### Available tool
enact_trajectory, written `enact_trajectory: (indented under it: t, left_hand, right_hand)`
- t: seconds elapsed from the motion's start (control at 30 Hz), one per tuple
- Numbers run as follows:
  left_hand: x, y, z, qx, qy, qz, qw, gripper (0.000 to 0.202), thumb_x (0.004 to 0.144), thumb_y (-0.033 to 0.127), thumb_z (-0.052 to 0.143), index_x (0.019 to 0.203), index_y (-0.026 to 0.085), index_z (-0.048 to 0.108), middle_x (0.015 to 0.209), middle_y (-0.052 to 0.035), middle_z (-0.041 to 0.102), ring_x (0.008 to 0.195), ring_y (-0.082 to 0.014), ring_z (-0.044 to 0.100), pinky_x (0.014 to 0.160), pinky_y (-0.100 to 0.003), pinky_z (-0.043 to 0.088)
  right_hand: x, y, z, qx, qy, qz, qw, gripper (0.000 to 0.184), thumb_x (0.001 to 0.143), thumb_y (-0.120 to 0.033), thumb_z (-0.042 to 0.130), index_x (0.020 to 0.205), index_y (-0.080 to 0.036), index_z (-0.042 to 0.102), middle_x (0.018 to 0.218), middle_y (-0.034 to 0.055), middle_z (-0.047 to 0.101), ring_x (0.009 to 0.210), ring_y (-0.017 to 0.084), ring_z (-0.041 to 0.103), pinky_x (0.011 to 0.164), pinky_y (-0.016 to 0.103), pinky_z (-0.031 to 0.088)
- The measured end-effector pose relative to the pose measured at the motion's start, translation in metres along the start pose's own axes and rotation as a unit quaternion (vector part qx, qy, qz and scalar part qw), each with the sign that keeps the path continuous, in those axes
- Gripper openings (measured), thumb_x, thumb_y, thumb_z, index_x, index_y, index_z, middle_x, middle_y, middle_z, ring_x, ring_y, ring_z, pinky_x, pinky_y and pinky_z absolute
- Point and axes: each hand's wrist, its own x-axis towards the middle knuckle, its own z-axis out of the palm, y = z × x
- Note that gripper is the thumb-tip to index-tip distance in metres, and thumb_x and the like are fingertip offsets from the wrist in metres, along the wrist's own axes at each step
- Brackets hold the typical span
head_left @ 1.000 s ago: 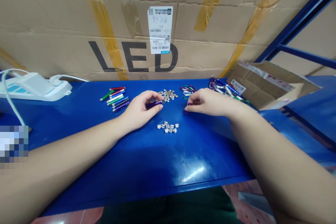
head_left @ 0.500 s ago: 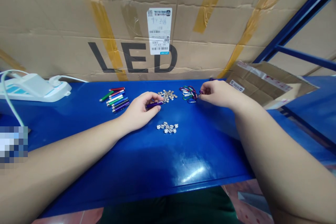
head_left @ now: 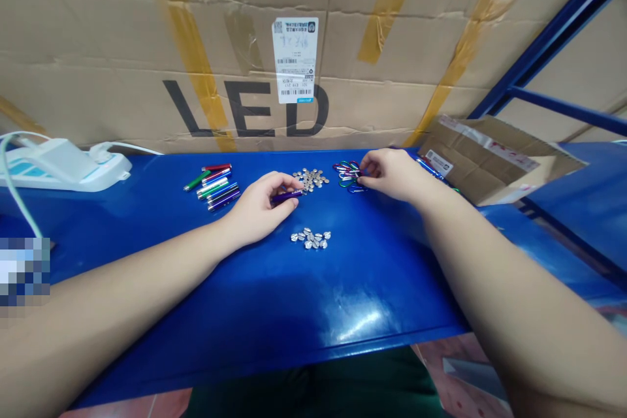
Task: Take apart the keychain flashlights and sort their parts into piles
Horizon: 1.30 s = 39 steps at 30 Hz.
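My left hand (head_left: 264,206) is closed around a slim purple metal tube (head_left: 287,196), which looks like a small flashlight body and points to the right. Just beyond its fingertips lies a pile of small round discs (head_left: 310,179), like button cells. At the pile of coloured carabiners (head_left: 349,176), my right hand (head_left: 389,174) pinches with thumb and fingers at the right edge; the fingers partly hide what they grip. Several short silver end caps (head_left: 311,238) lie nearer to me. To the left of my left hand is a group of coloured metal tubes (head_left: 215,186).
A white power strip (head_left: 93,166) with cables stands at the left on the blue table (head_left: 274,300). Behind rises a large cardboard box (head_left: 122,52). An open small carton (head_left: 480,157) sits at the right, with blue and green items (head_left: 430,168) beside it, partly behind my right arm.
My right hand has moved left, from beside the carabiner pile onto its right edge. Blue and green items by the carton have come into view. My left hand still holds the purple tube.
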Motion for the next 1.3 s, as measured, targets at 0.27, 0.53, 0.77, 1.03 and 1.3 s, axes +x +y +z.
enact_trajectory:
  t: [0.27,0.53,0.77,1.03,1.3]
  left_hand:
    - [-0.001,0.000,0.002,-0.034,-0.003,-0.004,0.999,0.027,0.089,0.034,0.073,0.110,0.018,0.069,0.116,-0.0109,0.075,0.109,-0.0252,0.071,0.105,-0.046,0.054]
    - [-0.007,0.013,-0.003,0.087,0.007,0.131,0.988,0.019,0.095,0.031,0.072,0.109,0.019,0.076,0.107,-0.0079,0.078,0.098,-0.0212,0.073,0.090,-0.034,0.059]
    - [-0.004,0.008,-0.004,0.191,0.020,0.209,0.959,0.016,0.100,0.026,0.067,0.109,0.016,0.075,0.103,-0.0085,0.078,0.095,-0.0201,0.074,0.086,-0.032,0.060]
    - [-0.006,0.013,-0.004,0.185,0.040,0.274,0.943,0.013,0.098,0.022,0.070,0.106,0.012,0.072,0.100,-0.0097,0.077,0.093,-0.0187,0.074,0.086,-0.030,0.059]
    - [-0.004,0.008,-0.006,0.218,0.015,0.256,0.942,0.013,0.094,0.023,0.076,0.102,0.013,0.075,0.091,-0.0064,0.077,0.084,-0.0184,0.074,0.078,-0.029,0.058]
  right_hand:
    - [-0.013,-0.025,-0.002,0.264,0.019,-0.052,0.963,0.020,0.087,-0.039,0.070,0.089,-0.019,0.068,0.075,0.0042,0.071,0.065,0.019,0.065,0.061,0.032,0.051]
    - [-0.028,-0.076,0.018,0.415,-0.124,-0.133,0.891,0.023,0.093,-0.040,0.069,0.086,-0.018,0.063,0.073,0.0006,0.068,0.064,0.014,0.065,0.065,0.028,0.056]
    - [-0.023,-0.074,0.023,0.456,-0.227,-0.037,0.860,0.031,0.096,-0.041,0.068,0.079,-0.016,0.063,0.072,0.0017,0.068,0.057,0.011,0.065,0.056,0.023,0.058]
    - [-0.026,-0.076,0.025,0.571,-0.291,0.003,0.767,0.028,0.097,-0.039,0.067,0.082,-0.016,0.062,0.072,0.0008,0.068,0.054,0.009,0.062,0.051,0.021,0.054]
    - [-0.025,-0.076,0.027,0.544,-0.301,0.014,0.783,0.018,0.091,-0.028,0.070,0.080,-0.016,0.063,0.066,-0.0015,0.064,0.053,0.008,0.060,0.049,0.019,0.053]
